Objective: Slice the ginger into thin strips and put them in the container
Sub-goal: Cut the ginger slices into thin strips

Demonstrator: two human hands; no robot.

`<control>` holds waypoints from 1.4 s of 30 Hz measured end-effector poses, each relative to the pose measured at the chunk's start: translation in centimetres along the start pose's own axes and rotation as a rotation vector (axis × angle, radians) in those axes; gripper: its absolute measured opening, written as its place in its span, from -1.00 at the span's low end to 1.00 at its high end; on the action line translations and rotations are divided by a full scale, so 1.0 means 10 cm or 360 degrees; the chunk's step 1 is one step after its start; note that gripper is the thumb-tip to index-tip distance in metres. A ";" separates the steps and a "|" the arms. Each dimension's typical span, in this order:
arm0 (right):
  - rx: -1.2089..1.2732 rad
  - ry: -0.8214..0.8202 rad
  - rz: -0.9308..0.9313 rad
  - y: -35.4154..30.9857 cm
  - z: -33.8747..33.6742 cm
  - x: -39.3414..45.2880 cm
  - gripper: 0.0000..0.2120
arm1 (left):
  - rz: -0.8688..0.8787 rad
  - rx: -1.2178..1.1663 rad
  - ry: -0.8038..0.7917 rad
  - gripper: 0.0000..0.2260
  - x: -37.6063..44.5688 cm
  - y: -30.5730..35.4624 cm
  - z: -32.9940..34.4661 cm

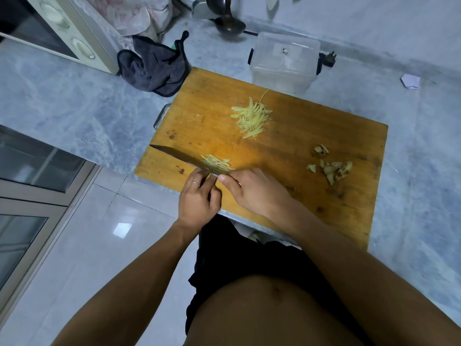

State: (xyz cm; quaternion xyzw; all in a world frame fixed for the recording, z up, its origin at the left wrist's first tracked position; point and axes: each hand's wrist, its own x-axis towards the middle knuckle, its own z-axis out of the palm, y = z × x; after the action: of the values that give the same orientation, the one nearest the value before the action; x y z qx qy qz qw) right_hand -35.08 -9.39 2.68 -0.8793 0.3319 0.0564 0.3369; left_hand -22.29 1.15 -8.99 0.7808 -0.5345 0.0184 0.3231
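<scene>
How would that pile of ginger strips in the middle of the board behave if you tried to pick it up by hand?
The pile of ginger strips is many thin loose slivers, so it would probably scatter rather than lift as one. Each looks very light and likely bends. Freshly cut, they may cling to fingers, as some lie on the knife blade.

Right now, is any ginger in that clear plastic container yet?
Seemingly empty: the container shows no yellow through its walls; the cut strips lie on the cutting board.

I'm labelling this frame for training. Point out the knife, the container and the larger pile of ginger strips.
knife (174, 156): head view, on the flat of the blade.
container (283, 68): head view, on its clear front wall.
larger pile of ginger strips (252, 118): head view, middle of the heap.
</scene>
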 end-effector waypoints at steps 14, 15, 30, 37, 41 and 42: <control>0.0046 -0.0045 0.0008 0.04 -0.05 -0.08 -0.55 | -0.0001 0.0012 0.0038 -0.79 0.00 0.00 0.01; 0.0036 -0.0039 0.0010 0.03 -0.03 -0.07 -0.55 | -0.0011 0.0013 0.0030 -0.78 0.00 0.00 0.02; -0.0114 0.0006 -0.0012 -0.01 0.02 -0.11 -0.53 | -0.0082 0.0071 -0.0119 -0.73 -0.03 0.05 -0.05; -0.0120 -0.0009 0.0005 -0.02 0.01 -0.13 -0.53 | -0.0083 0.0062 -0.0091 -0.74 -0.04 0.05 -0.03; -0.0085 -0.0024 0.0018 -0.01 0.01 -0.10 -0.54 | -0.0065 0.0057 -0.0032 -0.77 -0.04 0.05 -0.02; -0.0080 -0.0034 0.0019 -0.01 0.00 -0.10 -0.54 | -0.0067 0.0054 -0.0021 -0.77 -0.03 0.05 -0.02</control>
State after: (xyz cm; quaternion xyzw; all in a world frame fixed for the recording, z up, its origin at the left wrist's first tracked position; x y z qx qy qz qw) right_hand -35.78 -8.78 3.02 -0.8849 0.3319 0.0761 0.3180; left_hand -22.79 1.43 -8.69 0.7974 -0.5196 0.0155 0.3065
